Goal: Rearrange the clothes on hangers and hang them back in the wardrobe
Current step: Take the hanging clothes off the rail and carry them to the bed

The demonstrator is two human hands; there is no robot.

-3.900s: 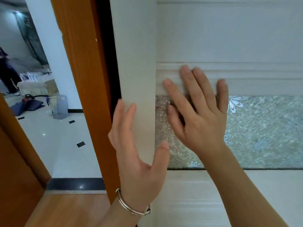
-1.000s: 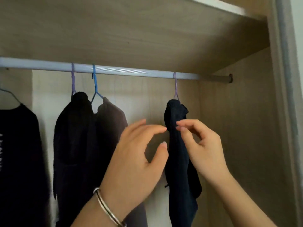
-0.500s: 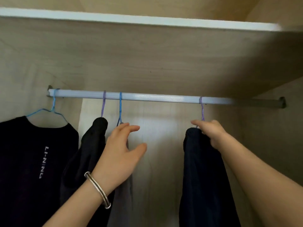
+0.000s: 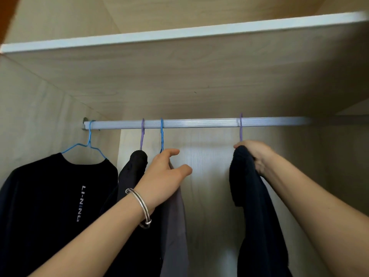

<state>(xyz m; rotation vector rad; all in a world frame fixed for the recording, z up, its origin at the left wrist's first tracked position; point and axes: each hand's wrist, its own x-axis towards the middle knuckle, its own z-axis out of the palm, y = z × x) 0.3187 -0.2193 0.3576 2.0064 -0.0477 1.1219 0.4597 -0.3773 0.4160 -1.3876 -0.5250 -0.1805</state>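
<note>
- Two hands raised into the wardrobe; left hand (image 4: 165, 176), a bracelet (image 4: 142, 206) on its wrist, spread wide, holding nothing, fingers beside the blue hanger hook (image 4: 162, 134) of the grey garment (image 4: 175, 226), likely reaching for it.
- Right hand (image 4: 257, 156) closed around the top of the dark navy garment (image 4: 253, 206), just under its purple hook (image 4: 241, 126), probably to lift it off.
- Garments: four, all hanging on the rail: black printed shirt (image 4: 50, 196), black knit (image 4: 133, 168), grey, navy.
- Hangers: four; two blue, two purple.
- Rail (image 4: 199, 123): one, under one shelf (image 4: 179, 35).
</note>
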